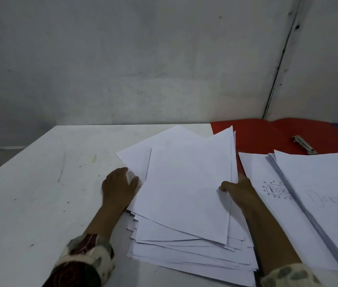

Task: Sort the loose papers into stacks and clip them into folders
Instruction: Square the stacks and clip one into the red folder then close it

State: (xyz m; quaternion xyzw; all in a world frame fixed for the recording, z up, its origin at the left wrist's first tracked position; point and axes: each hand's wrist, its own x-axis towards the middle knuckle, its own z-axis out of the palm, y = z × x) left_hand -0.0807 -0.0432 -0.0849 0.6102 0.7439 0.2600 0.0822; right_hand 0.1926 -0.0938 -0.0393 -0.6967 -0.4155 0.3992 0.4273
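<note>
Nearest: messy fanned pile of loose white paper sheets [184, 204] on the white bench [39, 183], long axis running away from the person.
Left hand [119, 186]: spread flat, pressing the pile's left edge.
Right hand [239, 191]: pinching the top sheets' right edge.
So: pile sits between both hands, pretty equal reach.
Right: neater labelled white stack [319, 193].
Far: open red folder [267, 133], metal clip [304, 145], nearer the right hand.

A: The folder [267, 133]?
B: Half under papers [184, 193], cut off at the right edge
A: The right stack [319, 183]?
B: Runs off frame; its lettering is cut short, too faint to read
</note>
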